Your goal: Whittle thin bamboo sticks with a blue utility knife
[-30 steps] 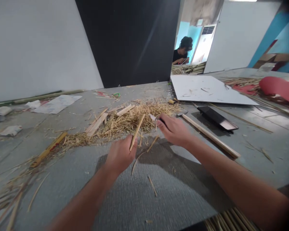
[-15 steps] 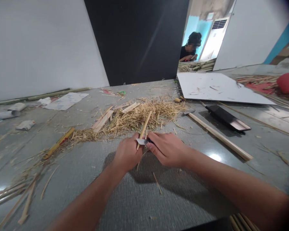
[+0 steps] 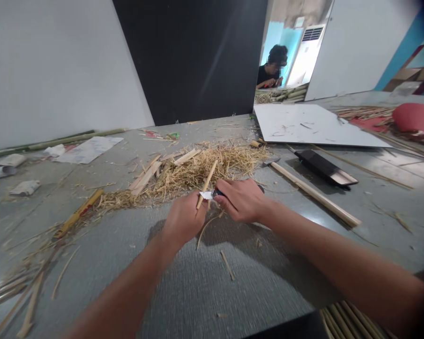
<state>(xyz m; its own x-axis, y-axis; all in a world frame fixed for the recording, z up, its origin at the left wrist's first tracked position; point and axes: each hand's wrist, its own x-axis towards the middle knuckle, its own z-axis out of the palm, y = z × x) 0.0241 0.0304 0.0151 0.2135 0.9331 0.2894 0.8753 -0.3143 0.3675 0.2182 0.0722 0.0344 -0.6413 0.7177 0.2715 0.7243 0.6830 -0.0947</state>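
A thin pale bamboo stick (image 3: 209, 178) slants up and away from my left hand (image 3: 184, 217), whose fingers are closed round its lower end. My right hand (image 3: 240, 200) grips the dark handle of a knife. The short silver knife blade (image 3: 207, 195) lies across the stick, close to my left hand. A curled strip (image 3: 205, 230) hangs below the hands. Just beyond them is a heap of straw-like shavings (image 3: 212, 165) with flat split pieces (image 3: 146, 178) on its left side.
On the grey floor (image 3: 127, 282) lie a yellow tube (image 3: 79, 213) at left, and a hatchet-like tool (image 3: 314, 194) and black case (image 3: 325, 168) at right. A white board (image 3: 311, 123) is farther back. Bamboo sticks (image 3: 349, 320) are bottom right. A person (image 3: 273, 68) shows beyond.
The view has shifted slightly, moving the surroundings left. Both hands keep hold of the stick and knife. The curled strip below the hands shows more.
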